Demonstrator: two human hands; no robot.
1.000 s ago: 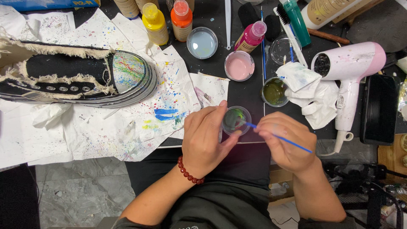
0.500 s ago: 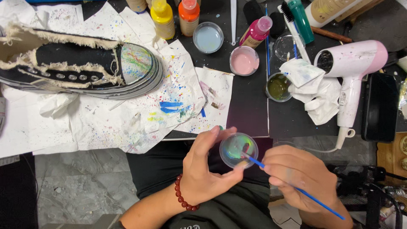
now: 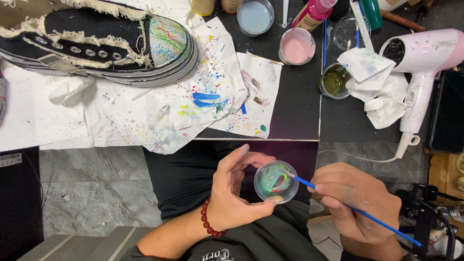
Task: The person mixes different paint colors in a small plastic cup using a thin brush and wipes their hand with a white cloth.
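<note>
My left hand (image 3: 234, 191) holds a small clear plastic cup (image 3: 276, 181) smeared inside with green, red and yellow paint, over my lap below the table edge. My right hand (image 3: 355, 203) grips a thin blue paintbrush (image 3: 348, 207), its tip dipped into the cup. A black canvas shoe (image 3: 96, 43) with frayed trim and a paint-splattered toe lies on its side on white paper (image 3: 145, 116) at the upper left of the black table (image 3: 295, 106).
On the table stand a pale blue paint cup (image 3: 255, 17), a pink paint cup (image 3: 296, 47), an olive-green cup (image 3: 333, 81), a pink bottle (image 3: 311, 14), crumpled tissues (image 3: 382, 92) and a pink-and-white hair dryer (image 3: 423, 63). Grey tiled floor (image 3: 92, 193) lies below.
Both hands with the cup and brush have dropped from the table edge toward my lap. The view has shifted, so the table items sit higher in frame.
</note>
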